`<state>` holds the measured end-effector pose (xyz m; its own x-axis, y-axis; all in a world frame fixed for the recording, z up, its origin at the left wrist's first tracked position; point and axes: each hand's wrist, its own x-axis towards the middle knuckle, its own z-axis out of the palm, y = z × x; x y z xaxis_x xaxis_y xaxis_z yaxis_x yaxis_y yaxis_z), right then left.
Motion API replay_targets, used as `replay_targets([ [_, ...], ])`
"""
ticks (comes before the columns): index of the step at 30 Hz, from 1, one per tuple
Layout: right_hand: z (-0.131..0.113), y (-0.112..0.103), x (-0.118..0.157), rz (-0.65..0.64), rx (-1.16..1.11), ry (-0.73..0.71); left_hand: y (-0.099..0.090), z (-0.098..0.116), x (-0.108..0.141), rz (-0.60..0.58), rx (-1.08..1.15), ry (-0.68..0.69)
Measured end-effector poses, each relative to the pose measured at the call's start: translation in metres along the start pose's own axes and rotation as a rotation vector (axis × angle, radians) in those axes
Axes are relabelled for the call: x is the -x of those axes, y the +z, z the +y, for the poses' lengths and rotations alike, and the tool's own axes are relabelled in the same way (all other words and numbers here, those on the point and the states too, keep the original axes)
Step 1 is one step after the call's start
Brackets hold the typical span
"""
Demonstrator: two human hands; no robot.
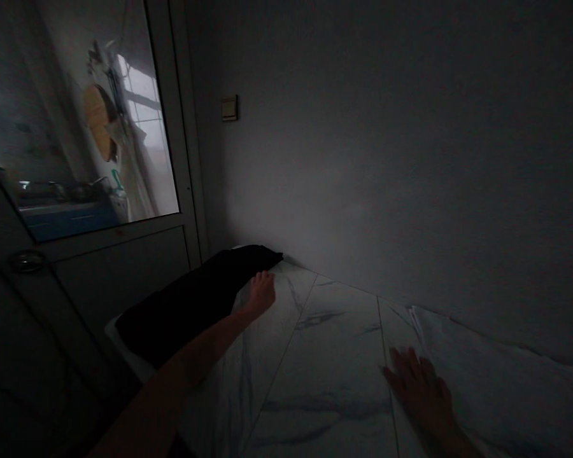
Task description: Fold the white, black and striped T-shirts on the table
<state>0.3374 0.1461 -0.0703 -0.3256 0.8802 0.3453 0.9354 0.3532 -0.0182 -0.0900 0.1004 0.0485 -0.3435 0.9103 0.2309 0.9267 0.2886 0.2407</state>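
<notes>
Left hand (262, 292), fingers curled, is just right of the black cloth (195, 299) in the head view; whether it grips anything, I cannot tell. Well right of that cloth, the right hand (419, 388) spreads loose over the marbled tabletop (334, 350), beside a white sheet (506, 375).

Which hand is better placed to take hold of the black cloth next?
Left, I'd judge: the left hand is close beside the black cloth, while the right hand is across the marbled surface, near the white sheet.
</notes>
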Motion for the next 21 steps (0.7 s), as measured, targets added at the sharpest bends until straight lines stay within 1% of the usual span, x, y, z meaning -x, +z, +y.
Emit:
replay_targets([
  [2, -0.004, 0.001, 0.002, -0.003, 0.001, -0.023, -0.015, -0.048, 0.002, 0.048, -0.069, -0.136],
  [4, -0.008, 0.001, 0.003, -0.001, 0.010, -0.012, -0.022, -0.081, 0.007, 0.055, -0.123, -0.217],
  [6, -0.012, 0.000, 0.003, -0.005, 0.020, 0.026, -0.024, -0.100, 0.012, 0.035, -0.161, -0.238],
  [8, -0.016, -0.002, 0.002, -0.024, 0.026, 0.073, -0.023, -0.109, 0.014, 0.007, -0.182, -0.213],
  [11, -0.020, -0.005, 0.002, -0.053, 0.038, 0.108, -0.021, -0.108, 0.012, -0.043, -0.186, -0.150],
  [14, -0.022, -0.008, 0.002, -0.056, 0.061, 0.102, -0.021, -0.097, 0.010, -0.130, -0.161, -0.096],
  [17, -0.021, -0.010, 0.002, -0.069, 0.061, 0.099, -0.025, -0.080, 0.015, -0.215, -0.123, -0.018],
  [21, -0.017, -0.011, 0.000, -0.108, 0.047, 0.101, -0.035, -0.048, 0.034, -0.293, -0.053, 0.103],
])
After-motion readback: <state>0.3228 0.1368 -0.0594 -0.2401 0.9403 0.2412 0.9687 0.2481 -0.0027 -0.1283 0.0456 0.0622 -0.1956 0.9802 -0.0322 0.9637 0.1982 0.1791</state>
